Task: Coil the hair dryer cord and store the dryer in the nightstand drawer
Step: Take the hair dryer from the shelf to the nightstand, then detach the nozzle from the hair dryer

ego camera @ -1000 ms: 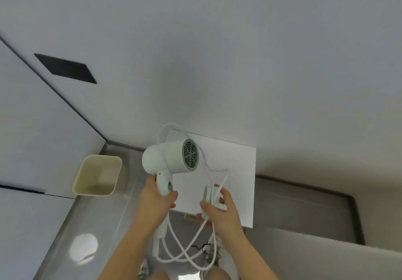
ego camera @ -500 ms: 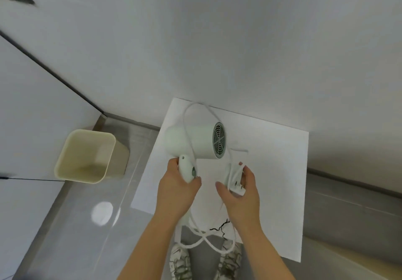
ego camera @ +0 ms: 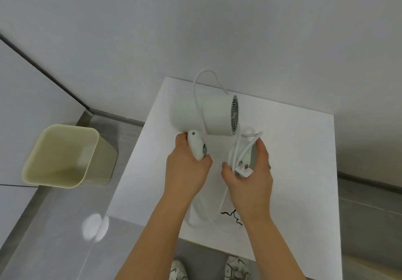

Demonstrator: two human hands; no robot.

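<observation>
The job looks to be in its first stage, the coiling, and nothing has been stored yet. The left hand (ego camera: 187, 171) has its grip closed round the handle of the hair dryer (ego camera: 208, 114), holding it up over the white top of what is probably the nightstand (ego camera: 304, 171), with the barrel lying sideways and the grille end toward the right. The right hand (ego camera: 250, 175) has its grip curled round the plug (ego camera: 243, 171) and 2 or 3 gathered strands of the cord (ego camera: 206, 70). There also seems to be a pale oval piece behind them, which cannot be identified. The cord is only partly tamed: 1 loop arches up over the barrel and crosses it, and a longer slack run hangs below both wrists, curving near a small black squiggle that could be a tie or a mark. Judging by that slack, several more turns are needed before the bundle is neat, and it may then want securing. No drawer shows in this view, neither its front nor a handle, so opening it, laying the dryer inside and closing it all appear to remain. A cream waste bin (ego camera: 58, 155) stands on the grey floor to the left, well apart from the nightstand, and the person's shoes (ego camera: 178, 269) show at the bottom edge.
</observation>
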